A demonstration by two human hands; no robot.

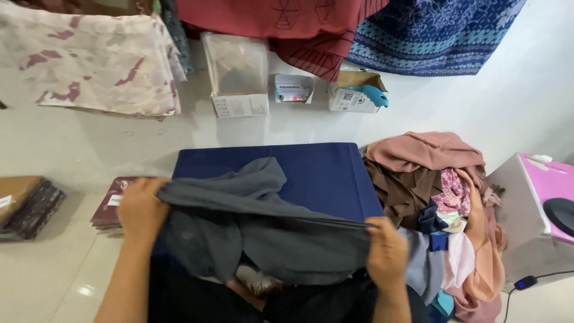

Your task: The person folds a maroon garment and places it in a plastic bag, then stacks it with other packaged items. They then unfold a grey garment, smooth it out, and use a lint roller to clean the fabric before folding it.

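A dark grey cloth (263, 227) is stretched between both of my hands over a navy blue padded board (323, 173) on the floor. My left hand (140, 209) grips the cloth's left edge, fingers closed on it. My right hand (387, 250) pinches the right end, where the fabric bunches into folds. Part of the cloth hangs down toward my lap and hides the board's near edge.
A heap of mixed cloths (445, 197) in pink, brown and peach lies right of the board. A pink-topped box (538, 209) stands far right. Packaged folded fabrics (110, 206) lie left. Small cardboard boxes (239, 75) stand along the wall under hanging textiles (89, 57).
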